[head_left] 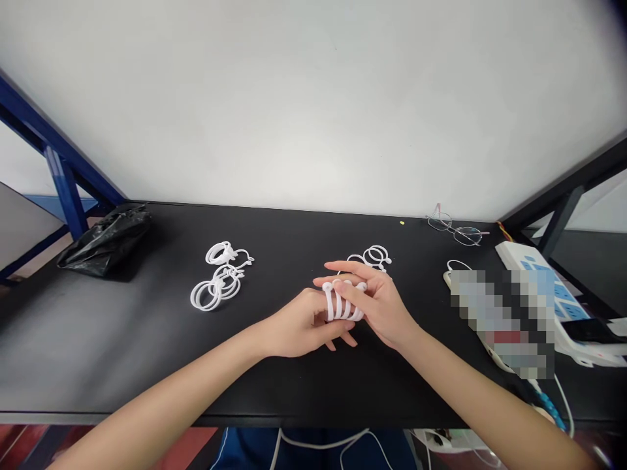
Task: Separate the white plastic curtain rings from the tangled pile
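My two hands meet over the middle of a black table. Several white plastic rings are threaded side by side over the fingers of my left hand, whose fingers curl to hold them. My right hand rests against the rings from the right, fingers extended and touching them. Just behind my hands lies a small cluster of white rings. A larger pile of white rings lies to the left on the table.
A crumpled black plastic bag sits at the far left. Eyeglasses lie at the back right near the wall. White power strips and cables fill the right side. Blue frame posts stand at the left.
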A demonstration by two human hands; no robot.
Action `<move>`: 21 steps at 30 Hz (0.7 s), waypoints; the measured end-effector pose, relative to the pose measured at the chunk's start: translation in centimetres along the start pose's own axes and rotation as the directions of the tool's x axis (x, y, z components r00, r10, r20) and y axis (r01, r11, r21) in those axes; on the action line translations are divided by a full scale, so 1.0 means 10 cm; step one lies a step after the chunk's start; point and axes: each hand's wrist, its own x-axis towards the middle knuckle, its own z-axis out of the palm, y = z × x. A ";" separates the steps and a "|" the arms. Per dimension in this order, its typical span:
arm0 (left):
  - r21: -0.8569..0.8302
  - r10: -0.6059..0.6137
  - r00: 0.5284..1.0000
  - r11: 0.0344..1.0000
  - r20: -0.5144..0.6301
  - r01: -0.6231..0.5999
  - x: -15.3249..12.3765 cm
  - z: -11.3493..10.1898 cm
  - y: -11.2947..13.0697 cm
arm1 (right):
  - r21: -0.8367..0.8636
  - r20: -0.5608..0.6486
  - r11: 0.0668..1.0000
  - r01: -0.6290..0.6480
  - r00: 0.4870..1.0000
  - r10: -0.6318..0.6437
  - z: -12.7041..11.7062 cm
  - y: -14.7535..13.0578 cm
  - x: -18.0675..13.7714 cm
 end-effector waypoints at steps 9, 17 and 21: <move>-0.310 -0.108 0.947 0.928 0.304 0.205 0.01 -0.06 0.03 | 0.100 0.358 0.990 -0.098 0.932 0.056 -0.16 -0.04 0.08; -0.341 -0.172 0.826 0.851 0.537 0.399 -0.06 -0.29 0.16 | 0.064 0.475 0.977 -0.205 0.867 0.151 -0.24 -0.05 0.10; -0.341 -0.176 0.874 0.872 0.453 0.352 -0.07 -0.33 0.12 | 0.110 0.456 0.957 -0.269 0.869 0.192 -0.12 -0.03 0.05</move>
